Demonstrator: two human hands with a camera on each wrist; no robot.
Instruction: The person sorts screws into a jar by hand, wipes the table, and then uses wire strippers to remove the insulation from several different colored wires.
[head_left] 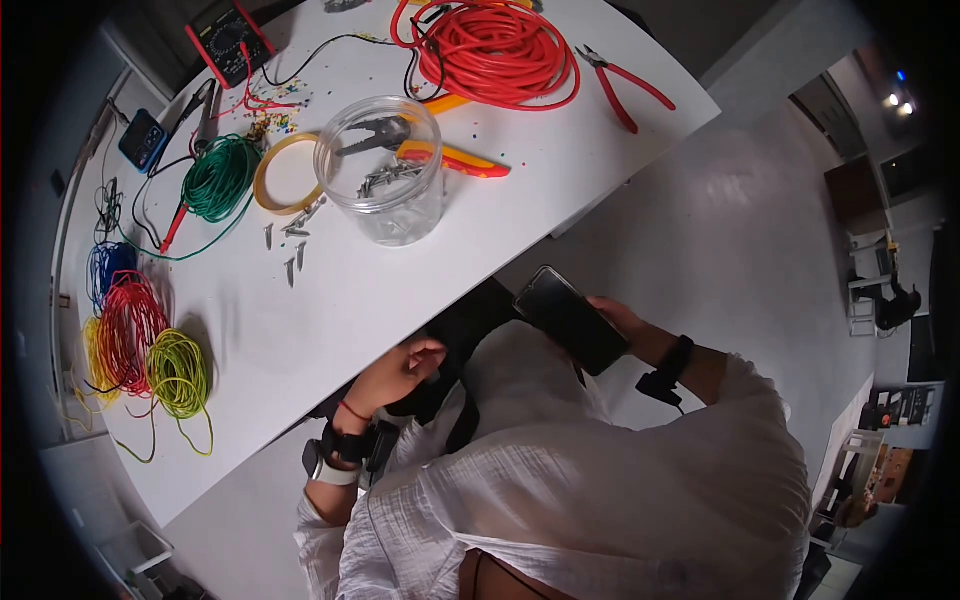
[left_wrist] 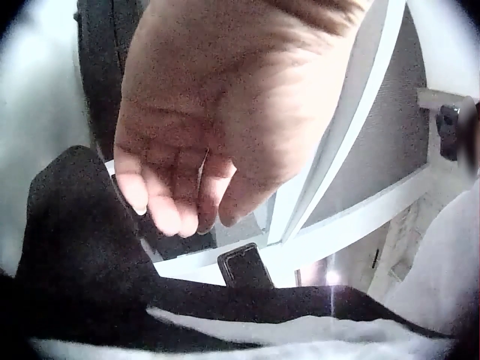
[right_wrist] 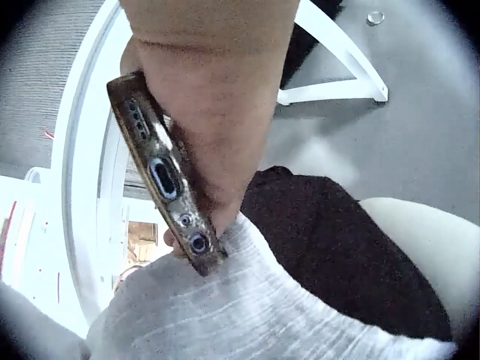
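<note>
A dark-screened phone (head_left: 572, 320) is gripped in the right hand (head_left: 625, 318), beyond the table's front edge and above the lap. In the right wrist view the phone's end with its port (right_wrist: 166, 178) faces the camera, and the right hand (right_wrist: 214, 112) covers part of its far side. The left hand (head_left: 390, 378) hangs beside the table edge, fingers loosely curled around nothing. The left wrist view shows the palm side of the left hand (left_wrist: 225, 105), with the phone (left_wrist: 247, 267) visible farther off below the fingertips.
On the white table (head_left: 300, 340) stands a clear jar (head_left: 400, 215) with screws, near loose screws (head_left: 291, 270), a tape roll (head_left: 260, 190), pliers (head_left: 470, 163), red-handled cutters (head_left: 620, 85), red cable (head_left: 500, 55), green wire (head_left: 222, 178), several coloured wire coils (head_left: 135, 330) and a multimeter (head_left: 230, 42).
</note>
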